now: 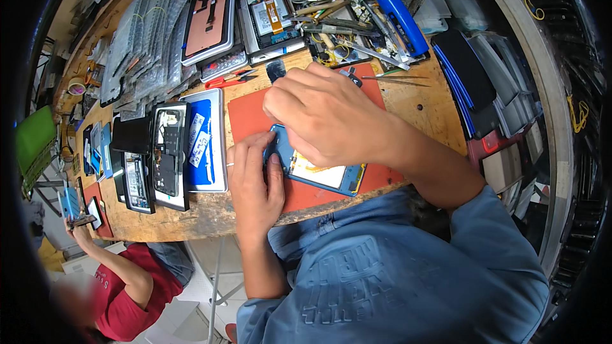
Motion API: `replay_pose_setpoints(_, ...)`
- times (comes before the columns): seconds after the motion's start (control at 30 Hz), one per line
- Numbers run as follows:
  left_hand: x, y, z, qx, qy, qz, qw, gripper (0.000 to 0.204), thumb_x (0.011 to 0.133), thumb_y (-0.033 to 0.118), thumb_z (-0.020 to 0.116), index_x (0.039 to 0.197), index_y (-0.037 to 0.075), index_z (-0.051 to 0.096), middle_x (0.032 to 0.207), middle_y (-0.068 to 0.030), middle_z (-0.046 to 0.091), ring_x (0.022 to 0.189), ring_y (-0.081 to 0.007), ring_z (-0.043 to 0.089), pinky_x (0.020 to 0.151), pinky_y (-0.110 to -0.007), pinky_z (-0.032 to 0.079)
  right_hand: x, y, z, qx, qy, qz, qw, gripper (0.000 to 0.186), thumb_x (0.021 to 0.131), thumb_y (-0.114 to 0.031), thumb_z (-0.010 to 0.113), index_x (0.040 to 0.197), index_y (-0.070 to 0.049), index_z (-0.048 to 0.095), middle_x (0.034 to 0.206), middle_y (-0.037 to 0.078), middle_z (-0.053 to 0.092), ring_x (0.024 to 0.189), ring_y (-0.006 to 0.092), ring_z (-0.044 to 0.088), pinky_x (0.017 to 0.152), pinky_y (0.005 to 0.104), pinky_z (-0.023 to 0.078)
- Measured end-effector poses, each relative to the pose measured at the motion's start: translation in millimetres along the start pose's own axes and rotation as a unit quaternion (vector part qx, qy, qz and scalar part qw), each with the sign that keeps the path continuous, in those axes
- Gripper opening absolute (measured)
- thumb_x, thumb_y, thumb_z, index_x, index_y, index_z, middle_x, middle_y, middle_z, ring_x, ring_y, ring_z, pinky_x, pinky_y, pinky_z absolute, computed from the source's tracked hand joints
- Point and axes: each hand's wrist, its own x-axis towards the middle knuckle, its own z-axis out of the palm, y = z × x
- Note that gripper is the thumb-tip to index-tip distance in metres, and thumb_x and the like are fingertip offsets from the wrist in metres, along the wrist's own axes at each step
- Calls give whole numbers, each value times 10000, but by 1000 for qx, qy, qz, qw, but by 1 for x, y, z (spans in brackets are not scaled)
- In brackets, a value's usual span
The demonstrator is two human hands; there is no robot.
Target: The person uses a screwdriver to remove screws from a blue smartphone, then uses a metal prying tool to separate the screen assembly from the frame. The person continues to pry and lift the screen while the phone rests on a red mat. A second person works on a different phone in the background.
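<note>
An opened phone (347, 181) with a blue frame lies on a red-orange mat (245, 111), a pale rectangle showing inside it. My left hand (256, 178) grips the phone's left end, thumb on the frame and fingers along the edge. Over the phone's upper part, my right hand (325, 114) is closed, fingers curled down and inward. Whatever it pinches is hidden beneath the knuckles. Behind that hand sit a small dark piece (276, 70) and a black object (350, 76), partly covered.
Thin metal tweezers (398, 80) lie right of the mat. A tool heap with a blue-handled tool (401, 22) fills the back. Red-handled cutters (229, 80), opened phones (169, 153) and bubble-wrapped parts (143, 38) stand left. A person in a red shirt (137, 286) works at the lower left.
</note>
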Motion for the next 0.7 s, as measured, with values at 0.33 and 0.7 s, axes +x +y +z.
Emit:
replay_pose_setpoints(0.33,1,1,-2,8,-4,11,1000,340,932,35,697,1270,-1,679,1235,-195,667,1127,-400,618,983,-479,485,0,2,-1,115,-20,4,993,340,698,-6,692,967,-23,484,896,174,644,894,418,673,800,494,524)
replay_pose_setpoints(0.7,0,5,-2,13,-9,-11,1000,309,942,33,691,1248,-11,703,1254,-191,680,1183,-376,630,1038,-448,476,-2,6,1,124,-5,2,992,328,723,-9,697,970,-12,481,851,190,653,839,445,679,717,511,516)
